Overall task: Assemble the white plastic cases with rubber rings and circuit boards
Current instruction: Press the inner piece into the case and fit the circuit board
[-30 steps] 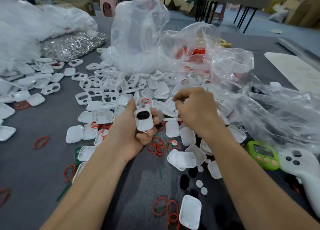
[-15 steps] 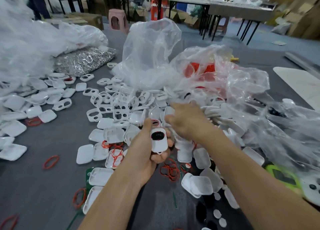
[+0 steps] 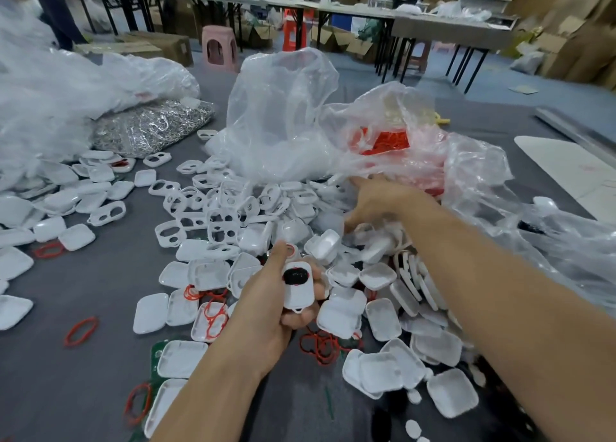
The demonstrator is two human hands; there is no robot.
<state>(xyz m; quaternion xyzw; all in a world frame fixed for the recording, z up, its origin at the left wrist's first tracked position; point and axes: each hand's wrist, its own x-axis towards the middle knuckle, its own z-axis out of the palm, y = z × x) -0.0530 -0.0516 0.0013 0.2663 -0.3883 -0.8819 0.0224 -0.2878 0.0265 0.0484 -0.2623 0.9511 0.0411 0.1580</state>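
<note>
case (image 3: 297, 290) sits at frame centre gripped in our left hand (image 3: 266, 311), dark oval up, likely kept ready for its next part, while our right hand (image 3: 376, 204), just above, is among the loose white cases (image 3: 376, 276) on the bench (image 3: 83, 391), too blurred to tell its grip.

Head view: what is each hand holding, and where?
Left hand grips the white case by its long edges. Right hand, blurred over the pile: cannot tell.

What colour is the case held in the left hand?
White case, black oval patch near its top. Head view.
</note>
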